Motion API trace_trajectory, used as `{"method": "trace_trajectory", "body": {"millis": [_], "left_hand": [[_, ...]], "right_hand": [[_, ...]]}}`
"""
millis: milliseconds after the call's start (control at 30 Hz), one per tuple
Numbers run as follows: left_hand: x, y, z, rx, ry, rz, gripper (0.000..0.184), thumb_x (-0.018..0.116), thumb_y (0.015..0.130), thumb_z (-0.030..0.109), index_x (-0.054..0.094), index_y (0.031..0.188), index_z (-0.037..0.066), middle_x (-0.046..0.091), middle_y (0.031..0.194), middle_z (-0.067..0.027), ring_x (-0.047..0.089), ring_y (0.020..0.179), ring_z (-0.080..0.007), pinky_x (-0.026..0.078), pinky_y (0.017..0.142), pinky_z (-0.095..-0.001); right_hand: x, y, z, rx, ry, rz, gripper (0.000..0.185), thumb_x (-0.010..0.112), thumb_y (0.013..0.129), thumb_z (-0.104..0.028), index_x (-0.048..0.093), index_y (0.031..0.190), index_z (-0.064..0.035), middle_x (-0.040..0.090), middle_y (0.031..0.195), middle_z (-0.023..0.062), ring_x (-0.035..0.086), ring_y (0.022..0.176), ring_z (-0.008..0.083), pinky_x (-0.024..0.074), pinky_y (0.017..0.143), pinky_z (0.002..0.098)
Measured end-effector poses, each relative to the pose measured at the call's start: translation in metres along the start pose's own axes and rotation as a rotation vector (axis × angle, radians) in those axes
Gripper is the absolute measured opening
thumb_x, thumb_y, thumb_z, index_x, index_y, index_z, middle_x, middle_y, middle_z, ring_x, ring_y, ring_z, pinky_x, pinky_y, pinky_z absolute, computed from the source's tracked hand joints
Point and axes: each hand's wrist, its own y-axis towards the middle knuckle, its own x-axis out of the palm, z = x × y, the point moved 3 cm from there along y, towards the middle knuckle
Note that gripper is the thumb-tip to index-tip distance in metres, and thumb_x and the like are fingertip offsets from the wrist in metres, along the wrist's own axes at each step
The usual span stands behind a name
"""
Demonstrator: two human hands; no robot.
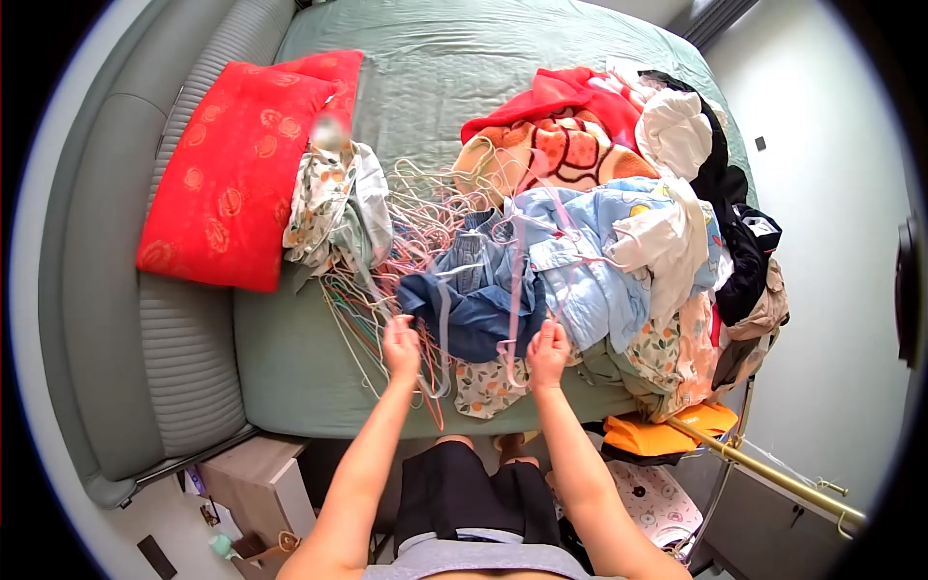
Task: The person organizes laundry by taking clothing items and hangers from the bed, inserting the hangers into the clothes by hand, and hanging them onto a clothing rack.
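My left hand (401,346) is closed at the left end of a dark blue garment (469,314), near the bed's front edge. At the garment's right end, my right hand (548,354) is closed too. The cloth spans between both hands. Pale translucent hangers (515,290) overlap it in view; whether a hand also grips one is unclear. Behind and left of the garment lies a tangled heap of hangers (425,208). Blue denim with a gathered waist (474,253) lies just beyond it.
Red pillows (232,169) and a folded patterned cloth (324,208) are at the left. A large clothes pile (599,261) covers the bed's right side. A golden rail (764,472) stands at the lower right, a cabinet (256,483) at the lower left.
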Motion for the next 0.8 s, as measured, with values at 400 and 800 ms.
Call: {"method": "trace_trajectory", "body": {"millis": [400, 800], "left_hand": [[-0.012, 0.068, 0.013, 0.461, 0.767, 0.04, 0.052, 0.062, 0.078, 0.019, 0.042, 0.122, 0.0, 0.048, 0.119, -0.0211, 0.047, 0.109, -0.0358, 0.037, 0.094, -0.0405], [0.165, 0.038, -0.002, 0.139, 0.715, -0.393, 0.054, 0.06, 0.069, 0.033, 0.05, 0.114, 0.005, 0.062, 0.09, -0.0244, 0.06, 0.085, -0.0405, 0.047, 0.076, -0.0462]], "right_hand": [[-0.056, -0.042, -0.035, -0.009, -0.236, 0.196, 0.014, 0.059, 0.087, -0.013, 0.048, 0.081, -0.0073, 0.044, 0.059, -0.0052, 0.037, 0.045, 0.0017, 0.0272, 0.039, 0.0168], [-0.109, -0.125, -0.022, 0.318, 0.026, 0.292, 0.034, 0.048, 0.092, -0.035, 0.049, 0.072, -0.0083, 0.033, 0.046, -0.0032, 0.024, 0.033, 0.006, 0.0181, 0.031, 0.0214]]}}
